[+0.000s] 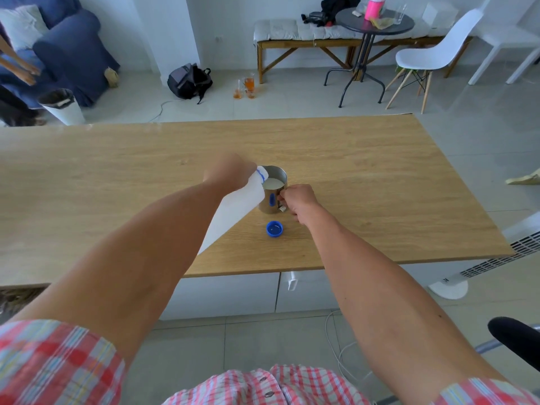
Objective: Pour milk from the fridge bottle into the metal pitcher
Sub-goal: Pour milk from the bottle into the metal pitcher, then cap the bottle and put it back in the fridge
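Observation:
A white plastic milk bottle (233,211) is tilted steeply, its blue-ringed neck resting over the rim of the metal pitcher (270,200). My left hand (229,173) grips the bottle near its upper part. White milk shows inside the pitcher, which stands upright on the wooden table (117,176). My right hand (298,201) is closed on the pitcher's handle at its right side. The bottle's blue cap (274,229) lies upside down on the table just in front of the pitcher.
Beyond the table are a blue sofa (73,48), a white bin (62,106), a backpack (190,80), glasses on the floor (247,87), a bench, a round black table (374,23) and a white chair (432,54). A white fan (496,258) stands at the right.

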{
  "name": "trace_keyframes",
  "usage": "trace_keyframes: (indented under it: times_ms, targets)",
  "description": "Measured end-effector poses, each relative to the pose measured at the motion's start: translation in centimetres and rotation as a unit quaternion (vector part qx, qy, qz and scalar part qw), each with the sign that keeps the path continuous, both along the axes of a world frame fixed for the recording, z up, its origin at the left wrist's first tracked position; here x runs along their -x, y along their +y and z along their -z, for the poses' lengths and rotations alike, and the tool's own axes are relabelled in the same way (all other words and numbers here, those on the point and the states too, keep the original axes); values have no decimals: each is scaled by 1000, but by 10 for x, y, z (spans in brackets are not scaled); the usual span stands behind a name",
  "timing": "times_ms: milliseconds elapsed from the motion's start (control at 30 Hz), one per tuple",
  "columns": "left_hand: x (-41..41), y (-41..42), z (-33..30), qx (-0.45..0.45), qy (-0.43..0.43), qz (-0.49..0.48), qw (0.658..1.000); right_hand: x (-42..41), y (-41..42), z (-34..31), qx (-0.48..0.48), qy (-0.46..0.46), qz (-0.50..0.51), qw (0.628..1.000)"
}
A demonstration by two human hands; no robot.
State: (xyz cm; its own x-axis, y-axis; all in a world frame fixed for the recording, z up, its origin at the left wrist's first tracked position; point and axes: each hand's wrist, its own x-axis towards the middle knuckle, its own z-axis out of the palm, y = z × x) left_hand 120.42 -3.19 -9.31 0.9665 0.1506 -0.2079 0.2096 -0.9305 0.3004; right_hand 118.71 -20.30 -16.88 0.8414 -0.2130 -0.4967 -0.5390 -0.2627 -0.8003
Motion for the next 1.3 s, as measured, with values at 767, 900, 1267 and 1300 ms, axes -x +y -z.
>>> trace_keyframes:
  times_ms: [767,900,1267,1300]
  targets:
    - [69,34,20,411,-277,-170,852,79,8,41,112,-106,36,987]
    - [72,35,32,431,-287,-196,833,91,11,60,161,-100,-82,978]
    - [84,36,45,434,-299,-200,826,84,20,63,251,-101,-128,954]
    - [84,35,44,434,-300,-200,826,86,20,61,236,-108,-118,958]
